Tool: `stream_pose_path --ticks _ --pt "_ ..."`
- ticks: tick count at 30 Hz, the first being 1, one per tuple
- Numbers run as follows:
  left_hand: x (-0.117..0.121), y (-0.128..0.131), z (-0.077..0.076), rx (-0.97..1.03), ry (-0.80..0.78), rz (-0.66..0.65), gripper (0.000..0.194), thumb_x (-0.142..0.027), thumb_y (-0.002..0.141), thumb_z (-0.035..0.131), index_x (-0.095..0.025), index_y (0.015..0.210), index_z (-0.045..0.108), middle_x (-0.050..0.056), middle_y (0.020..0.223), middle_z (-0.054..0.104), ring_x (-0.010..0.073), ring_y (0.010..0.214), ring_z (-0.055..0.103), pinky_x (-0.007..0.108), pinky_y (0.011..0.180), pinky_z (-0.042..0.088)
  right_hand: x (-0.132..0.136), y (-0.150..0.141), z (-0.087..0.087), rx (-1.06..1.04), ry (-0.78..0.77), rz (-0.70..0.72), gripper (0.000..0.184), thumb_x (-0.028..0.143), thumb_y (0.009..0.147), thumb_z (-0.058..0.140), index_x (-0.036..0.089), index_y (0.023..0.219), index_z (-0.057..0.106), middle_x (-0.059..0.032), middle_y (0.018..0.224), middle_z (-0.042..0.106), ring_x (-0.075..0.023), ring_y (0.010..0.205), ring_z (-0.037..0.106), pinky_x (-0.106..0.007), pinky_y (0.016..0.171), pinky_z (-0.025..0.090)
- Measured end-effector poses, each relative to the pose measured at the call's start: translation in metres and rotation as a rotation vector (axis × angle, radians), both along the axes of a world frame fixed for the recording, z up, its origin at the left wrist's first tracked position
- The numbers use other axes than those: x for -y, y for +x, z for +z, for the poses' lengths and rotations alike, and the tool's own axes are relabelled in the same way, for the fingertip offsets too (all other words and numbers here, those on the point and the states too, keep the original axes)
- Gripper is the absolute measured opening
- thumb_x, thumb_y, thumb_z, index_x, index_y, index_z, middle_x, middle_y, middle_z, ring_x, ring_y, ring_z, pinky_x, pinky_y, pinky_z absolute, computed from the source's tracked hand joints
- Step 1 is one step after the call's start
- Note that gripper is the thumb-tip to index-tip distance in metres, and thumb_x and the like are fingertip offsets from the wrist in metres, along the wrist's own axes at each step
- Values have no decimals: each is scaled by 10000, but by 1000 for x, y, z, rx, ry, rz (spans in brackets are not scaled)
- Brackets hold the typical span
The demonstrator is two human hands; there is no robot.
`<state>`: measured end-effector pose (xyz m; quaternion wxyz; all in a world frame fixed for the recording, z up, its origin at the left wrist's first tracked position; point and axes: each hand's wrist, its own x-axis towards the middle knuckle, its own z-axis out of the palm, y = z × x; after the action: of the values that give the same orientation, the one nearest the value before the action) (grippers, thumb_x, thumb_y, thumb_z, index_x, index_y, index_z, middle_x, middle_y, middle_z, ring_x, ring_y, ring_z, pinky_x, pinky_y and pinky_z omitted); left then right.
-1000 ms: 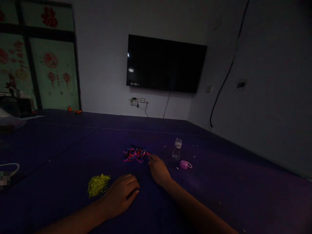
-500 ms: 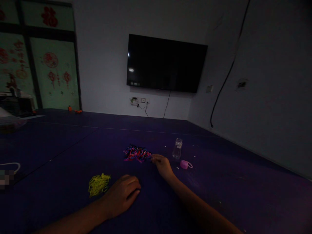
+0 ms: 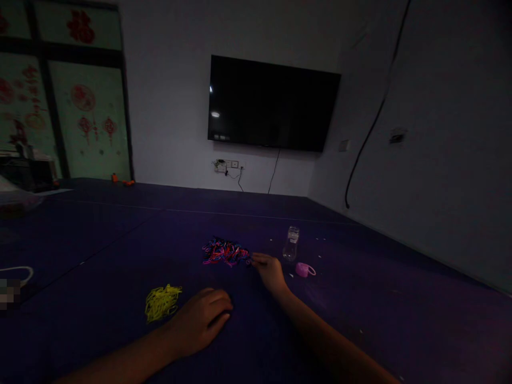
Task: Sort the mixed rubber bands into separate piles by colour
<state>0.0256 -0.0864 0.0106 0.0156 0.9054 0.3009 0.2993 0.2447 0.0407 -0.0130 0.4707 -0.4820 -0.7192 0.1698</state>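
A tangled pile of multicoloured elastic hair ties (image 3: 224,252), mostly pink, red, blue and black, lies on the dark purple surface. At its right edge my right hand (image 3: 269,269) has thumb and fingers pinched together on a hair tie, though the fingertips are dim. My left hand (image 3: 206,316) rests nearer to me, palm down with curled fingers; what lies under its fingertips is hidden. Just left of it is a heap of yellow elastic hair ties (image 3: 162,303). Right of my right hand stands a clear bottle (image 3: 291,244), with a pink cap (image 3: 302,270) with a loop in front of it.
Small white scraps (image 3: 291,276) dot the purple surface (image 3: 344,309). A white loop (image 3: 24,272) shows at the left edge, below a clear plastic bag (image 3: 18,200). Orange items (image 3: 122,180) lie by the door. A television (image 3: 274,104) hangs on the back wall; a black cable (image 3: 366,144) runs down the right wall.
My right hand has shifted slightly right, and the pile's right edge reaches a little further with it. My left hand has barely moved.
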Motion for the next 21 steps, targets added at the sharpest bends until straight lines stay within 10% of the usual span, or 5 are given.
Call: stream_pose_path --ticks 7,21 --pt "0 1 -1 22 16 -2 188 -112 863 465 -189 989 581 55 970 651 190 893 605 332 816 466 7 -2 5 -133 35 -17 208 200 713 531 202 769 731 -57 855 713 -210 845 660 -358 776 537" --pt "-11 -2 -1 177 -27 293 282 5 673 409 -195 816 546 25 819 597 186 785 582 308 705 472 62 -48 16 -116 -155 589 255 114 624 493 197 715 716 -5 727 693 -113 623 630 -200 564 484"
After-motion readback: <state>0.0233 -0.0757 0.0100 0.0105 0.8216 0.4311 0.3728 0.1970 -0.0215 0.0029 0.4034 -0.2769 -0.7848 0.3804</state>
